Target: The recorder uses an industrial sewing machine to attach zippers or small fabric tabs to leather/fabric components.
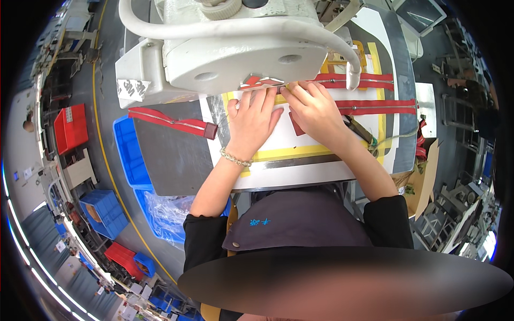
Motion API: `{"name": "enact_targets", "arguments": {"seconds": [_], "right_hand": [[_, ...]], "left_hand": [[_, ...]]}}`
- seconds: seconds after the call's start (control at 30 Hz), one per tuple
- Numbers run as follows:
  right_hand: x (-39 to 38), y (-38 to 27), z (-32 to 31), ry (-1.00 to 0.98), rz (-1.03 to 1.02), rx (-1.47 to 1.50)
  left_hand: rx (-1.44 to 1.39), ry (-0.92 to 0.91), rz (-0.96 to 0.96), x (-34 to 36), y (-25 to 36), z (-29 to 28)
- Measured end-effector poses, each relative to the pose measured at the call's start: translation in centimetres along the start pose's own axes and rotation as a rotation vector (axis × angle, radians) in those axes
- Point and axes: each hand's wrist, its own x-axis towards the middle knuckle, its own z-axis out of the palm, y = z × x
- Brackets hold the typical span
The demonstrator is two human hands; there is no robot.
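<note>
Both my hands reach in under the front of a large white machine head (241, 53). My left hand (250, 120) lies palm down on the white, yellow-taped work surface, its fingers stretched out and its thumb apart. Beside it my right hand (315, 113) is bent with its fingertips together at a small dark bit under the machine; what they hold is hidden. A red zipper strip (375, 81) runs toward the right fingers from the right. Nearer me another red zipper strip (377, 107) passes under the right hand. A third red zipper strip (174, 122) lies left of my left hand.
Across the machine's front bends a thick white hose (235, 29). Right of my right hand lies a dark-handled tool (360, 128) with a cord. Blue bins (128, 147) stand at the table's left, one with clear plastic. A cardboard box (423, 187) is at the right.
</note>
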Motion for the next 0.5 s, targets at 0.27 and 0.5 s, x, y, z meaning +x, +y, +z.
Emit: {"name": "enact_targets", "arguments": {"seconds": [0.27, 0.5], "right_hand": [[-0.03, -0.01, 0.08, -0.003, -0.002, -0.014], [0.0, 0.07, 0.1, 0.014, 0.004, -0.023]], "left_hand": [[0.055, 0.016, 0.009, 0.19, 0.13, 0.37], [0.034, 0.038, 0.007, 0.04, 0.12, 0.61]]}}
